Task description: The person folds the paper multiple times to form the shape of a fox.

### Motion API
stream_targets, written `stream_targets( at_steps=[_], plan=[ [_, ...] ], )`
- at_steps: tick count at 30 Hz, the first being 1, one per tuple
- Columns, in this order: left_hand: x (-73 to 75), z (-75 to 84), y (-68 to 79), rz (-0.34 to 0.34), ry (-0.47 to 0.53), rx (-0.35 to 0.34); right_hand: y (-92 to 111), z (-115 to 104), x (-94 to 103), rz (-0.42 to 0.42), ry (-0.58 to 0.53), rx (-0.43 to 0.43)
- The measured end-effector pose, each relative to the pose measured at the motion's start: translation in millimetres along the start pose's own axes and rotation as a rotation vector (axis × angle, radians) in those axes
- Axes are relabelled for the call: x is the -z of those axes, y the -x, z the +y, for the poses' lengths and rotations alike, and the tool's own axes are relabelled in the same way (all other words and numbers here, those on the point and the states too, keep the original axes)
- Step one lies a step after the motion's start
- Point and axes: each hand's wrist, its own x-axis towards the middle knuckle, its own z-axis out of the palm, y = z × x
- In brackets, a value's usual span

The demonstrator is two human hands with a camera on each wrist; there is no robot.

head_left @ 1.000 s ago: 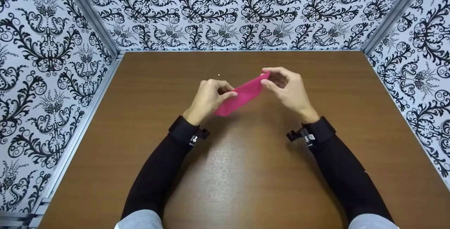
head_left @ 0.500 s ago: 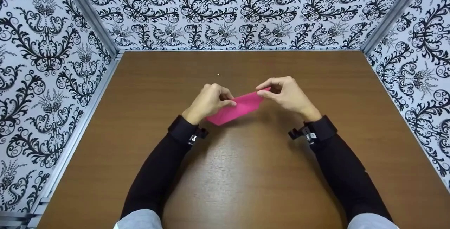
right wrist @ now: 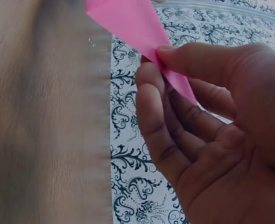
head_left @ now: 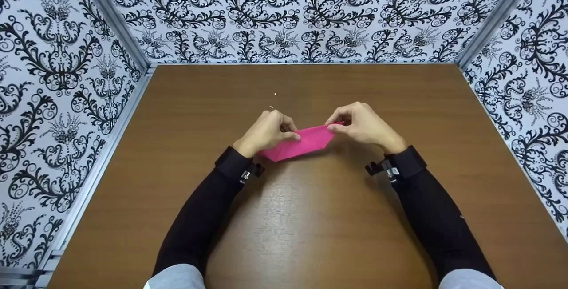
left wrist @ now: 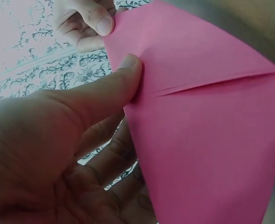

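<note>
One folded pink paper (head_left: 308, 144): left fingers (left wrist: 118, 81) pinch its edge, right fingers (right wrist: 186, 57) pinch near its tip.

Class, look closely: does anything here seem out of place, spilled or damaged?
Yes, tiny pale specks on the table, beyond the left hand; they break the plain brown surface. Crumbs or glints, too small to tell.
</note>
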Motion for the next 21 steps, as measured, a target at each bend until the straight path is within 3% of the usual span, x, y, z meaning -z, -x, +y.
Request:
stream_targets(
  at_steps=[11, 21],
  plan=[
    [-9.5, -10.0, -3.2, -0.004, 0.032, -0.016, -1, 9, 2.8, -0.045, 0.049, -0.067],
    [-7.7, -14.8, -4.3, 0.044, -0.007, -0.021, -1, 21, 4.0, -0.066, 0.052, -0.141]
  ],
)
